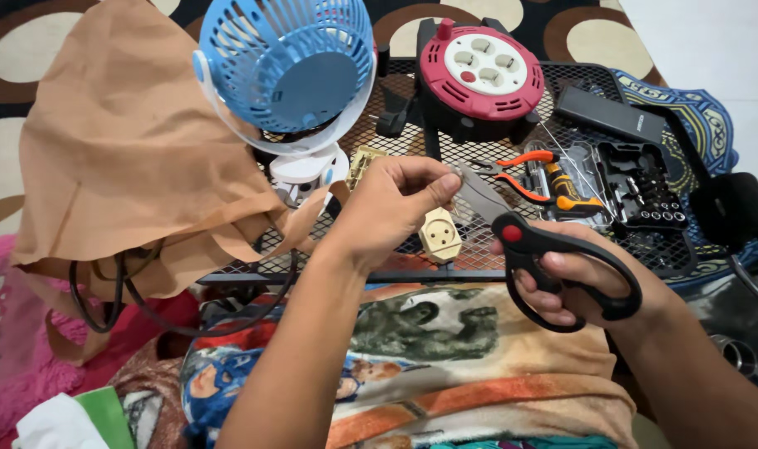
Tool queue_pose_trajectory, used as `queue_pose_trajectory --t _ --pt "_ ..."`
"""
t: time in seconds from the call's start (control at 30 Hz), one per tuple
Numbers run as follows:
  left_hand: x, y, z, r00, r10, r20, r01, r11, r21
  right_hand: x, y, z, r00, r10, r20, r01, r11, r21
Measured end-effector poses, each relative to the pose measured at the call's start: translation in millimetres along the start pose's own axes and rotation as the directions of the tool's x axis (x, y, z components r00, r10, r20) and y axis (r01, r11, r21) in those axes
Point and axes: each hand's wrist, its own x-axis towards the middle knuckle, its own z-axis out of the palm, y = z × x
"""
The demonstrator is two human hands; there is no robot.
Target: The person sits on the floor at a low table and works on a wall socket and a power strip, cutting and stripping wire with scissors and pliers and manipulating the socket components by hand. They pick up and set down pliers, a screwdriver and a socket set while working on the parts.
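The black-handled scissors [553, 258] sit just right of centre, fingers of the right hand [578, 287] threaded through the loops and closed on them; the grey blades point toward 10 o'clock, with a red pivot knob where they cross. The blade tips meet the fingertips of the left hand [395, 208], which are pinched together on something small and pale, too small to tell what. Whether the blades are parted or together cannot be told.

Just below the left hand, at 5 o'clock from it, a cream plug socket [441, 235] lies on the black wire-mesh table [645, 249]. A second cream plug part [360, 165] lies at 11 o'clock from that hand, beside the white base of a blue-grilled desk fan [287, 71], which is tilted back. At 12 o'clock from the scissors stands a red and white cable reel [481, 73] with four sockets on its face. At 1 o'clock from the scissors lie orange-handled pliers [516, 170], an orange and black screwdriver [562, 185] and an open black bit set case [641, 187]. A tan cloth bag [121, 158] slumps at 9 o'clock, black cable [146, 308] looping out from under it. A printed blanket [445, 366] covers the lap at 6 o'clock.
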Motion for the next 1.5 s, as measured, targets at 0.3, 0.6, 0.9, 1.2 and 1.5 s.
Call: queue_pose_trajectory --t 0.3,0.6,0.9,1.2,1.5 --pt "4.6 -1.4 12.0 0.998 0.053 0.031 -0.052 0.998 -0.031 -17.7 -6.4 1.0 0.999 0.001 -0.045 -0.002 1.0 -0.008" --pt "0.0 -6.8 16.6 0.986 -0.111 0.124 0.142 0.949 -0.283 -13.1 -1.8 9.6 0.998 -0.03 -0.055 0.032 0.999 0.037" --pt "3.8 -12.6 1.2 0.992 -0.1 0.074 0.115 0.965 -0.235 4.2 -0.3 15.2 0.996 0.025 -0.081 -0.021 0.998 0.052" --pt "2.3 -2.5 5.1 0.999 0.035 -0.016 -0.036 0.995 -0.093 -1.6 4.8 8.1 0.998 -0.018 -0.065 0.017 1.0 -0.021" --pt "-3.5 22.9 23.6 0.996 0.005 -0.085 0.012 0.979 0.205 -7.9 3.6 1.4 0.993 -0.002 -0.115 -0.008 0.996 -0.085"
